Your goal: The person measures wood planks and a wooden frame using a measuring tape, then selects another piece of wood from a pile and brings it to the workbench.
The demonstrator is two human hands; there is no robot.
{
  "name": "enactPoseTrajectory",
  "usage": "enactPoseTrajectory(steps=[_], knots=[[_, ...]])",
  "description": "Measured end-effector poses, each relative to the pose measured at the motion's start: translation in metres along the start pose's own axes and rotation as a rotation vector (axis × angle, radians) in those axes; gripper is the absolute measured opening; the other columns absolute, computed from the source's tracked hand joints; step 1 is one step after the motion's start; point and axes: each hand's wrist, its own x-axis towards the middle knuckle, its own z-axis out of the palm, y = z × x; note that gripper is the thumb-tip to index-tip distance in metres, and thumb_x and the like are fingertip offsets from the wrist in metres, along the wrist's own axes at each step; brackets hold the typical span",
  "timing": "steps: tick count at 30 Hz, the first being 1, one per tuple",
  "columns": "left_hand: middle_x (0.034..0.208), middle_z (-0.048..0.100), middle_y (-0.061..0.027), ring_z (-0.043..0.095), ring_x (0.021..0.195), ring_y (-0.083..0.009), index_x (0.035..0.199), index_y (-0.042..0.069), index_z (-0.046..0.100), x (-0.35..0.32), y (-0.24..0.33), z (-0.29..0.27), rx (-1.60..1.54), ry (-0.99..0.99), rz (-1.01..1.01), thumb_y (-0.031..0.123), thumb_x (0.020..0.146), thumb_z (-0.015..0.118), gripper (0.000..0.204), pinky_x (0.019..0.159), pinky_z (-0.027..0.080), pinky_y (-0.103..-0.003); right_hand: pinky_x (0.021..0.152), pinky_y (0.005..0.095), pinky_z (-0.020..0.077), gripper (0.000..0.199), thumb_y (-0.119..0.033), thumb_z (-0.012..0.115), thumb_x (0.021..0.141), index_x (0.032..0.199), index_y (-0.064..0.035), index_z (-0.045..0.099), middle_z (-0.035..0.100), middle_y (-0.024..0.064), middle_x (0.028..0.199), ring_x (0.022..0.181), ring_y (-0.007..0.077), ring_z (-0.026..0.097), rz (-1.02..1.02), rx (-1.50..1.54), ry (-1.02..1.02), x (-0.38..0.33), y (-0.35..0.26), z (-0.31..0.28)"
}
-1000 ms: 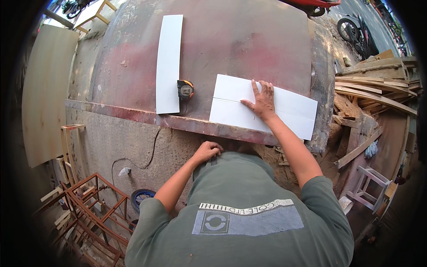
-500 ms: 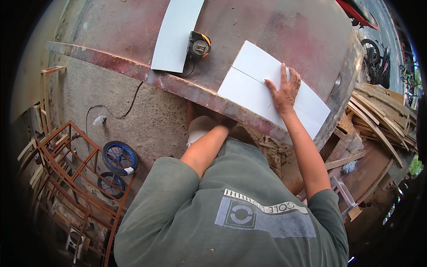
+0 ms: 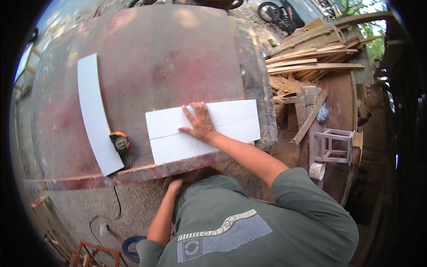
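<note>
Right hand (image 3: 201,125) flat on white panel (image 3: 238,123), fingers spread — panel at near edge of worktable (image 3: 147,75). Left hand (image 3: 176,184) partly hidden — cannot tell finger state. Tape measure (image 3: 119,142) beside narrow white strip (image 3: 94,111).

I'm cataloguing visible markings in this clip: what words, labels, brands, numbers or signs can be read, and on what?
Dark green cloth shirt: lettering on a pale printed strip, above a ring emblem; wording not copied here.
Black-and-orange tape measure: face markings too small to read.
White rectangular panel under the right hand, and long white strip: no writing visible.
</note>
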Motion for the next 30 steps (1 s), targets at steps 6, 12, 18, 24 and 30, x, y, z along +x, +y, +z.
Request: enactPoseTrajectory(steps=[6,12,18,24,30], knots=[[0.130,0.064,-0.0180,0.057,0.125,-0.0397,0.119,0.004,0.064,-0.127,0.134,-0.067,0.851,0.307,1.175,0.028,0.077,0.088,0.054,0.106,0.042,-0.053,0.123,0.0596,0.0187,0.086,-0.067,0.051,0.098,0.154,-0.0024,0.042,0.041,0.0262,0.141,0.139,0.0446,0.034,0.055,0.023,0.014,-0.002,-0.001,-0.005],[0.172,0.015,-0.0211,0.013,0.161,-0.0350,0.159,0.009,0.032,-0.087,0.158,-0.104,1.326,0.329,0.948,0.047,0.052,0.095,0.130,0.123,-0.002,-0.072,0.123,0.0607,0.0200,0.086,-0.066,0.054,0.096,0.152,-0.0012,0.043,0.041,0.0283,0.144,0.140,0.0476,0.035,0.062,0.055,0.002,0.003,-0.006,-0.017],[0.167,0.032,-0.0196,0.026,0.158,-0.0328,0.156,0.008,0.040,-0.075,0.155,-0.107,1.374,0.272,1.091,0.063,0.052,0.092,0.128,0.120,-0.002,-0.077,0.124,0.0603,0.0179,0.086,-0.068,0.049,0.098,0.153,-0.0022,0.043,0.041,0.0280,0.145,0.142,0.0472,0.034,0.084,0.057,0.001,-0.004,-0.009,-0.012],[0.167,0.031,-0.0210,0.025,0.158,-0.0333,0.158,0.004,0.037,-0.064,0.152,-0.099,1.387,0.320,1.141,0.066,0.060,0.087,0.126,0.123,0.003,-0.073,0.124,0.0599,0.0186,0.083,-0.065,0.053,0.098,0.152,-0.0030,0.045,0.041,0.0259,0.144,0.141,0.0442,0.035,0.057,0.035,-0.012,0.003,0.000,-0.011],[0.165,0.034,-0.0252,0.029,0.156,-0.0358,0.153,0.001,0.044,-0.054,0.147,-0.095,1.291,0.309,1.181,0.065,0.065,0.086,0.117,0.125,0.015,-0.064,0.122,0.0591,0.0222,0.082,-0.065,0.055,0.096,0.151,-0.0031,0.048,0.043,0.0249,0.139,0.135,0.0418,0.037,-0.010,-0.004,0.022,0.005,0.005,-0.008]])
